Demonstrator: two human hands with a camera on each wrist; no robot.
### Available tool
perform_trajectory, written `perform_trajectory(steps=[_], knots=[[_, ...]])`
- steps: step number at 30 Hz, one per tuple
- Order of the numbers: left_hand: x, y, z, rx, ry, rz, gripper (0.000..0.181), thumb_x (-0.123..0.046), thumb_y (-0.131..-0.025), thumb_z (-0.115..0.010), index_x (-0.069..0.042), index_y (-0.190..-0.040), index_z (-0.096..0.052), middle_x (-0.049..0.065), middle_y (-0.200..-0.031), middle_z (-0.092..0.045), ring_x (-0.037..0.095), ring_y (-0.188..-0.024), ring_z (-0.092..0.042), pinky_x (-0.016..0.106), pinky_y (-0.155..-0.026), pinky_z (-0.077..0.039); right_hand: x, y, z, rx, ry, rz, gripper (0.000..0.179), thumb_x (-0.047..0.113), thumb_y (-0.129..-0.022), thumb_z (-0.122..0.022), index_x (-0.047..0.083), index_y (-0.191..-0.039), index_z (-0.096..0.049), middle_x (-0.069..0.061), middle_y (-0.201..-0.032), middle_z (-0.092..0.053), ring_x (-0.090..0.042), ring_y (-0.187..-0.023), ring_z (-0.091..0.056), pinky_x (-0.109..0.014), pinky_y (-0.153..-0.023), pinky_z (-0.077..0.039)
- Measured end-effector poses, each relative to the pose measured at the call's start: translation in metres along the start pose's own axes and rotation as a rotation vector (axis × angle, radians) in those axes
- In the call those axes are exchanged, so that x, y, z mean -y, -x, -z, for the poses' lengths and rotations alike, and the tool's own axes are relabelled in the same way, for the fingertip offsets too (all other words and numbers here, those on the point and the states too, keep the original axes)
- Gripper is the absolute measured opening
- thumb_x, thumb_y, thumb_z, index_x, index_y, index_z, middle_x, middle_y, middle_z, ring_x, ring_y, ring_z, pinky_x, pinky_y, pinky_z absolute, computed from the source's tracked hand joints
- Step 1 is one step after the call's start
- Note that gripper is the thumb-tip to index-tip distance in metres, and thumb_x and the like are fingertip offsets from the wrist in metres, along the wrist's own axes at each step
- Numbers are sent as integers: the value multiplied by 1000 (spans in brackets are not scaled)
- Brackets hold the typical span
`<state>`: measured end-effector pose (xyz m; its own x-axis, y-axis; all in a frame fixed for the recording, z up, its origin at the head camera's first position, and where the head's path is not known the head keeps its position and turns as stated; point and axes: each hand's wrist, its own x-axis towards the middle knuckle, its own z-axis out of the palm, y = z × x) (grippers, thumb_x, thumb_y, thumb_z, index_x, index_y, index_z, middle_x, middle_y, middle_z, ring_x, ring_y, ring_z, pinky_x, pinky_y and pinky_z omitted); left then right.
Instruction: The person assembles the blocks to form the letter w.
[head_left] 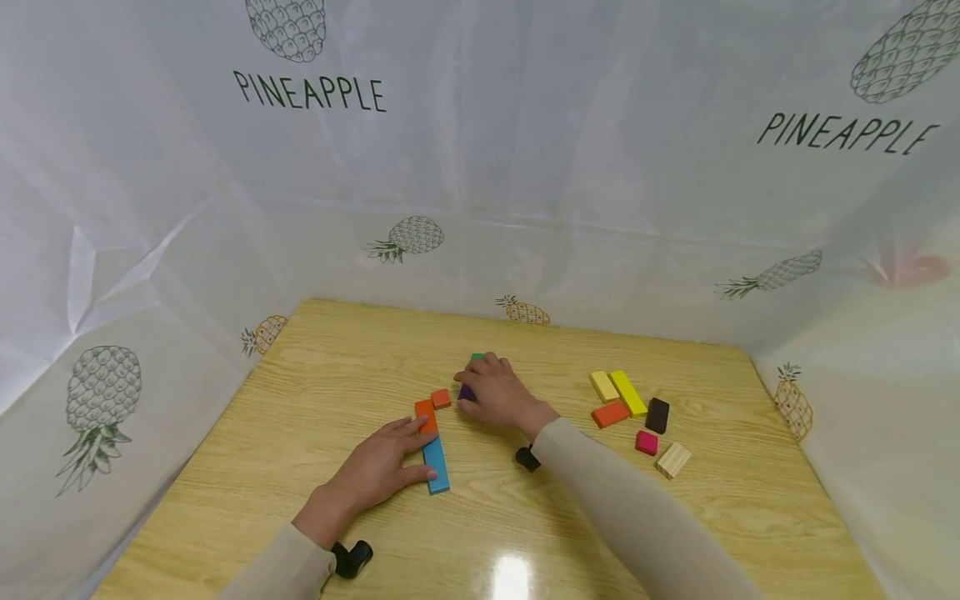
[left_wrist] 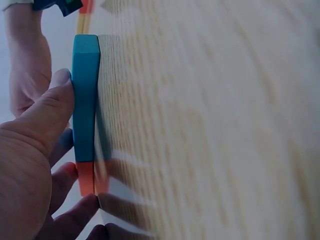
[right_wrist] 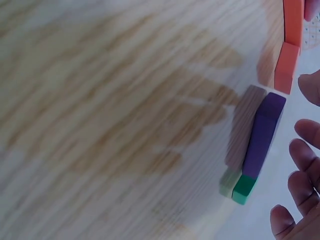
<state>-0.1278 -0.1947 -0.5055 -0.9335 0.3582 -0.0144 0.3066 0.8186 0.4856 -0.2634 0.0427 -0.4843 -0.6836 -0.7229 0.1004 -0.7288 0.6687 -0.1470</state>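
Note:
My left hand (head_left: pixel 382 462) lies with loosely extended fingers across a blue block (head_left: pixel 437 468) and an orange block (head_left: pixel 426 415), set end to end in a line. In the left wrist view the thumb touches the blue block's side, and other fingertips are by the orange one. A small red-orange block (head_left: pixel 441 398) sits just past the far end of that line. Beyond it is my right hand (head_left: pixel 498 392), over a purple block (right_wrist: pixel 261 135) with a green block (right_wrist: pixel 243 189) at its end. The right wrist view shows these fingers spread and apart from both blocks.
On the right of the wooden table (head_left: pixel 750 517) lie a pale yellow block (head_left: pixel 603 387), a yellow block (head_left: pixel 627 393), a red block (head_left: pixel 611 414), a black block (head_left: pixel 657 415), a pink block (head_left: pixel 647 442) and a plain wood block (head_left: pixel 673 460). A pineapple-print sheet (head_left: pixel 480 167) surrounds it.

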Motion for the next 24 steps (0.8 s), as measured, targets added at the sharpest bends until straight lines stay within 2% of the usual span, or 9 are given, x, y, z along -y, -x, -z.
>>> perform_trajectory(steps=[10, 17, 24], knots=[[0, -1, -1, 5, 2, 0, 65, -55, -96, -71, -19, -150, -63, 9, -166, -45, 39, -153, -41, 61, -119, -41, 11, -10, -5, 28, 39, 12, 41, 39, -106, -64, 21, -142, -67, -3, -133, -62, -25, -119, -50, -50, -108, -44], [1, -1, -2, 2, 7, -8, 65, -54, -96, -71, -17, -149, -64, 10, -166, -45, 39, -153, -41, 61, -120, -41, 13, -15, -11, 15, 58, 49, 29, 36, -107, -64, 19, -129, -73, -2, -123, -63, -21, -103, -45, -45, -101, -44], [1, 0, -2, -1, 4, -10, 65, -54, -96, -72, -17, -149, -64, 9, -166, -45, 39, -153, -41, 60, -120, -41, 14, -16, -12, -13, 66, 49, 27, 36, -107, -63, 17, -124, -73, -3, -122, -64, -22, -101, -47, -47, -100, -47]])
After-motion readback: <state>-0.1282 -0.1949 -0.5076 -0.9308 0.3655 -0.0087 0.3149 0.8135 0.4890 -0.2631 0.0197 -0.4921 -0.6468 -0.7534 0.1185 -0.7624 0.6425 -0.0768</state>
